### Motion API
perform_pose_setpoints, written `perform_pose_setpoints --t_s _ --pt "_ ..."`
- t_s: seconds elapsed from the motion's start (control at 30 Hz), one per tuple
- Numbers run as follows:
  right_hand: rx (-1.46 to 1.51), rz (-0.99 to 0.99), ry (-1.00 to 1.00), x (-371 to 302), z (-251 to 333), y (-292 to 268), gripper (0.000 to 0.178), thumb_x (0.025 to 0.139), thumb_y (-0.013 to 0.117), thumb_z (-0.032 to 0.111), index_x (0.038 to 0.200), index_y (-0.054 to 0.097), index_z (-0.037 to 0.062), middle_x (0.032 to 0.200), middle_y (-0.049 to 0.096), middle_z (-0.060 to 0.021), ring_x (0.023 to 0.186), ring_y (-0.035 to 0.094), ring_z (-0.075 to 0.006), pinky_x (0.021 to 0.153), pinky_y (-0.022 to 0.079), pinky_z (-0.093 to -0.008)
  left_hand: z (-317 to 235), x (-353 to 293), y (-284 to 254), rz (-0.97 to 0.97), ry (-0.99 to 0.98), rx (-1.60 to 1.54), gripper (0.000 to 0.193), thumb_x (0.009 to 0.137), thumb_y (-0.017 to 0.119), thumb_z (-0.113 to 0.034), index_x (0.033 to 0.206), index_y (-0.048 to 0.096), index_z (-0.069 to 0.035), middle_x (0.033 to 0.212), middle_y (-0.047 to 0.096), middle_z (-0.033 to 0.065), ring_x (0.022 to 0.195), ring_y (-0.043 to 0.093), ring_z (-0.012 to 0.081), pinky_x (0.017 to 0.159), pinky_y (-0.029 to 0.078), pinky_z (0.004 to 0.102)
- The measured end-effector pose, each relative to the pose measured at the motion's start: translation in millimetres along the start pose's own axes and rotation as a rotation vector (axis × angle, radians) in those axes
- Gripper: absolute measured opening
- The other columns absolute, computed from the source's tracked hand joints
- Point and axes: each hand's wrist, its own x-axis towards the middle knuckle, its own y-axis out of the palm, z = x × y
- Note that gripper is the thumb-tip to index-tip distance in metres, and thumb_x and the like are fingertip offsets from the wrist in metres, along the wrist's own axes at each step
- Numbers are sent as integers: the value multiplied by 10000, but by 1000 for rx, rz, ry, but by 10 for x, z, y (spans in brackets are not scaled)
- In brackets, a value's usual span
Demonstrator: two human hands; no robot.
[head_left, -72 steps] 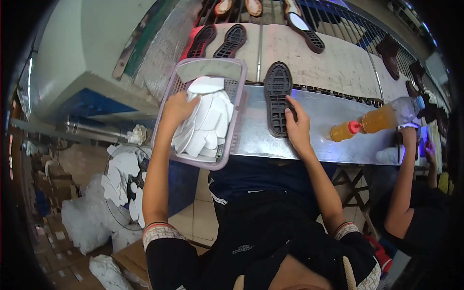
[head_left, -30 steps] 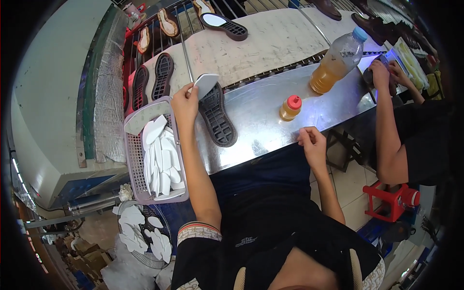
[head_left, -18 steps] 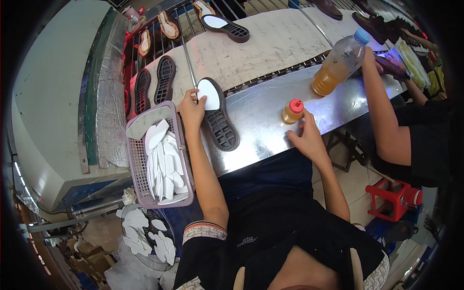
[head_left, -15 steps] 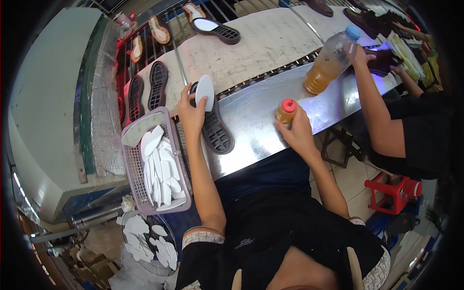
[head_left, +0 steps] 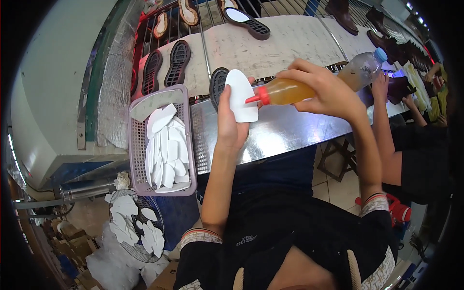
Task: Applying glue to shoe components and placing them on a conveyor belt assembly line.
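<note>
Between the thumb and fingers of my left hand [head_left: 233, 126] is a white insole pad [head_left: 241, 99], rounded at its far end. My right hand [head_left: 325, 89] wraps round a squeeze bottle [head_left: 289, 92] of amber liquid and tips it sideways. Its red nozzle points left and lies over the pad; whether it touches the surface I cannot tell. Behind the pad, partly hidden by it and my left hand, a black shoe sole [head_left: 218, 87] lies at the metal table [head_left: 275, 135].
At left stands a lilac basket [head_left: 190, 145] of white pads. Several soles [head_left: 178, 63] lie on the pale conveyor [head_left: 285, 43]. A blue-capped bottle [head_left: 360, 70] stands at right, near a co-worker's hand [head_left: 380, 87] and dark shoes [head_left: 400, 89]. A wire basket [head_left: 162, 227] holds more pads below.
My left hand has lifted the white pad away from the black sole and toward me. The squeeze bottle, upright on the table before, is now raised and tipped with its nozzle over the pad.
</note>
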Motion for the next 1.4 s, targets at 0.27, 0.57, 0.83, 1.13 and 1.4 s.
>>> perform_pose_setpoints --t_s 0.27,0.57,0.83,1.13,1.4 --pt "-397 332 -285 530 523 -317 355 630 701 91 972 611 61 896 584 -93 846 606 -285 726 489 -382 -200 -246 115 -26 -123 -40 524 981 239 -425 1296 386 -32 1250 491 147 1147 489 247 972 399 398" --pt "-425 239 -34 582 61 -253 431 585 734 178 989 617 81 916 609 -92 879 608 -283 780 474 -379 -188 -384 -55 156 -254 -522 514 982 235 -416 1352 329 -71 1317 426 172 1151 469 350 964 391 481" --pt "661 -627 667 -474 -778 1394 488 677 772 135 1076 534 -12 924 588 -66 875 598 -162 786 474 -283 -135 -369 -245 35 -221 -332 473 965 363 -336 1344 339 -54 1294 440 181 1178 454 346 993 381 457" --pt "791 -898 823 -564 -482 1677 411 716 765 171 990 494 29 849 588 -61 775 580 -154 698 473 -282 -296 552 -606 -291 402 1451 512 703 749 -272 1052 560 52 967 590 197 841 625 312 740 506 391" --pt "627 -918 775 -585 -496 1683 422 705 774 197 980 503 27 862 611 -89 775 588 -172 710 476 -306 -203 1069 -814 -307 373 2184 490 664 743 -369 837 600 67 813 611 231 777 605 384 710 489 427"
